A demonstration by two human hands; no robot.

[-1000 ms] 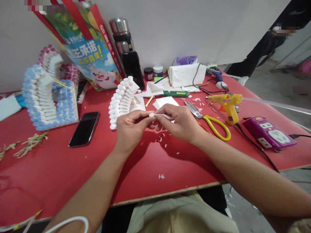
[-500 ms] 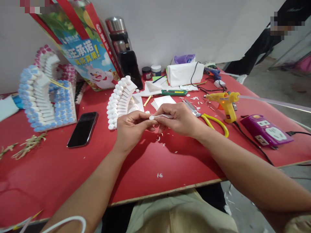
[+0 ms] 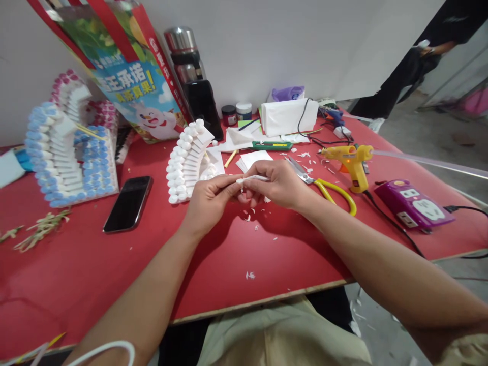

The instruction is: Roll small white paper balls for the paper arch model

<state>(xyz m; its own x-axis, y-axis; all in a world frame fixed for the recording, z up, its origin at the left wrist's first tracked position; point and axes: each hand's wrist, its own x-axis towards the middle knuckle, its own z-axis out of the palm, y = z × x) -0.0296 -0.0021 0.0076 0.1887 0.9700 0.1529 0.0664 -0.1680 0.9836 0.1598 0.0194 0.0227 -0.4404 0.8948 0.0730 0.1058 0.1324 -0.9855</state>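
Both hands meet above the red table, working on a small white piece. My left hand (image 3: 209,203) is closed, its thumb and forefinger pinching the small round white end (image 3: 240,181). A thin white strip (image 3: 260,178) runs from there into my right hand (image 3: 281,184), which grips it between thumb and fingers. Whether the round end and the strip are one piece I cannot tell. Just behind my left hand stands a curved white model (image 3: 182,165) edged with rounded white pieces. White shavings (image 3: 247,218) lie below the fingers.
Yellow-handled scissors (image 3: 335,195), a yellow glue gun (image 3: 353,162) and a purple power strip (image 3: 415,206) lie to the right. A green cutter (image 3: 271,146) is behind the hands. To the left are a phone (image 3: 128,204) and a blue-and-white model (image 3: 57,157). A person stands far right.
The round white end has turned from nearly face-on to a narrower view between my fingers. My right hand has shifted slightly left and its lower fingers curl beneath.
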